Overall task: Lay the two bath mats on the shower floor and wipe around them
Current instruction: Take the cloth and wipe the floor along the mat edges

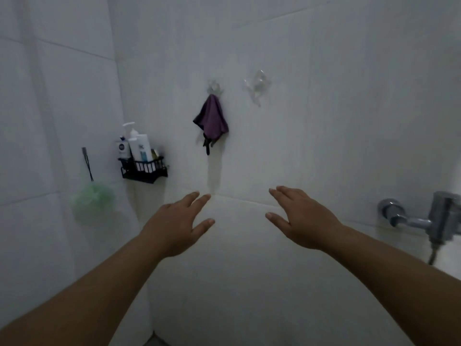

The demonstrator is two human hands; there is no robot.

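A purple cloth (212,119) hangs from a clear wall hook (214,88) on the white tiled wall ahead. Both my arms reach forward, palms down. My left hand (175,227) is below and slightly left of the cloth, fingers spread and holding nothing. My right hand (300,217) is to the right at the same height, also spread and holding nothing. No bath mat is in view, and only a sliver of floor shows at the bottom edge.
A second clear hook (258,86) sits bare to the right of the cloth. A black wire caddy (144,169) with bottles hangs in the corner. A green bath pouf (93,199) hangs on the left wall. A chrome tap fitting (424,221) juts out at right.
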